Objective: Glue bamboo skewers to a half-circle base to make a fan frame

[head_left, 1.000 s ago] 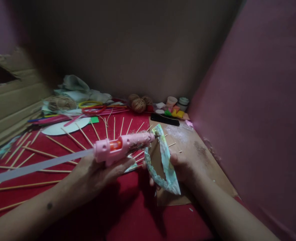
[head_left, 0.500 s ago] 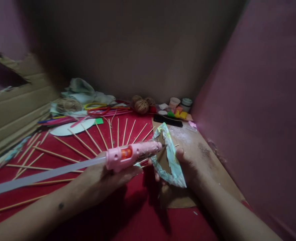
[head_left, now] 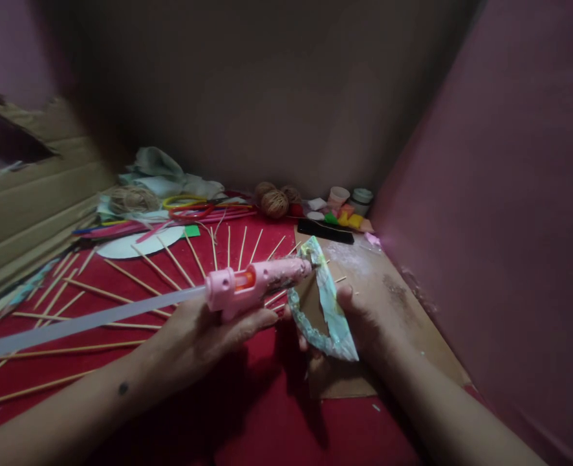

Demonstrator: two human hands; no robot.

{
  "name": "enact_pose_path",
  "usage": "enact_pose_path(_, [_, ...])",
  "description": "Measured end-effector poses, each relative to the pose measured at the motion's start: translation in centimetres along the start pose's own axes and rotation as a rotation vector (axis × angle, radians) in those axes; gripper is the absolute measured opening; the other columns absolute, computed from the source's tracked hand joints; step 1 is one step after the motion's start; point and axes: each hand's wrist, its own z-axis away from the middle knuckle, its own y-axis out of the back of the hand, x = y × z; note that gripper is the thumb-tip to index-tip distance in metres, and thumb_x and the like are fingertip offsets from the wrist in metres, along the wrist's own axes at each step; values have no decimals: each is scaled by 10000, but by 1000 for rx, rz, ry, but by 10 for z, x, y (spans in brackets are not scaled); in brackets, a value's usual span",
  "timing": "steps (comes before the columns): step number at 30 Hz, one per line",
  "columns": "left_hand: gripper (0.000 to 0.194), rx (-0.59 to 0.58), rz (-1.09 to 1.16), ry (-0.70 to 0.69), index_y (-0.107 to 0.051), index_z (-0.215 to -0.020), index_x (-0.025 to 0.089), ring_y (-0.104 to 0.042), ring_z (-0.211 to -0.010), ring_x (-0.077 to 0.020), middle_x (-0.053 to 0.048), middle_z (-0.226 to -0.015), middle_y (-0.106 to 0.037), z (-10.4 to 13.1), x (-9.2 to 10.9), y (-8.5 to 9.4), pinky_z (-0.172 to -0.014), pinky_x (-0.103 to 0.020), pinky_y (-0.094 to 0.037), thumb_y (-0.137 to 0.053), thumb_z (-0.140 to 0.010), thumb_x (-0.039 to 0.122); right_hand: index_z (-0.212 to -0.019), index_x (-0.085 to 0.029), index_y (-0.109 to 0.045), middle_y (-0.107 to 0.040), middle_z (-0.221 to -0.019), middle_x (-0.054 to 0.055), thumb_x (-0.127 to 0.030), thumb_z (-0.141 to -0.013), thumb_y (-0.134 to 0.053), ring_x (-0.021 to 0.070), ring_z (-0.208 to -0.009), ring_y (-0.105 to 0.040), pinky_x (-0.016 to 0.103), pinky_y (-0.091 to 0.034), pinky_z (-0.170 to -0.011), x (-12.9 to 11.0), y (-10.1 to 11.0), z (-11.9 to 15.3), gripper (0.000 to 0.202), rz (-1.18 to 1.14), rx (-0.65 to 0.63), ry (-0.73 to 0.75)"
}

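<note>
While wooden sticks (head_left: 73, 350) fan out over the red surface (head_left: 262, 401), a cloudy glue stick (head_left: 90, 321) pokes from the back of the pink glue gun (head_left: 262, 278) the left hand (head_left: 209, 336) has its fingers wrapped around. Nozzle's near the top of a blue-edged cardboard piece (head_left: 332, 307), which the right hand (head_left: 364, 323) has clamped in its fingers over a brown board (head_left: 371, 275).

Glue stick (head_left: 97, 321): end cut off at left edge
Pink glue gun (head_left: 277, 275): handle hidden by left hand (head_left: 213, 336)
Right hand (head_left: 364, 323): fingers partly hidden behind cardboard piece (head_left: 337, 317)
</note>
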Motion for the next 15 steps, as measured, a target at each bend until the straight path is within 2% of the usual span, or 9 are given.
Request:
enact_pose_path(3, [395, -41, 21, 23, -652, -1171, 237, -654, -1003, -261, -48, -1091, -703, 0, 1, 0, -895, -318, -535, -576, -837, 434, -956, -97, -636, -702, -740, 69, -697, -614, -681, 176, -609, -675, 240, -547, -485, 0, -1, 0, 692, 21, 3, 33])
enact_pose_path(5, [440, -71, 37, -12, -620, -1225, 240, -607, -1113, -273, -49, -1204, -660, -1, 3, 0, -989, -350, -479, -580, -835, 440, -957, -110, -628, -694, -749, 69, -722, -625, -651, 168, -616, -665, 225, -533, -484, -1, -3, 0, 697, 46, 11, 34])
enact_pose_path(10, [419, -93, 14, -61, -651, -1186, 250, -612, -1108, -273, -45, -1078, -714, -2, 11, -5, -1016, -360, -457, -579, -828, 456, -970, -115, -599, -662, -786, 87, -800, -652, -540, 156, -626, -623, 231, -502, -502, 1, -7, 3, 758, 109, 128, 97])
enact_pose_path(15, [435, -29, 71, -114, -661, -1174, 269, -553, -1200, -283, -54, -1206, -663, -1, 8, -16, -1024, -361, -451, -526, -834, 504, -1010, -125, -580, -646, -726, 73, -832, -628, -515, 166, -595, -602, 259, -490, -487, 1, -2, 1, 807, 124, 116, 98])
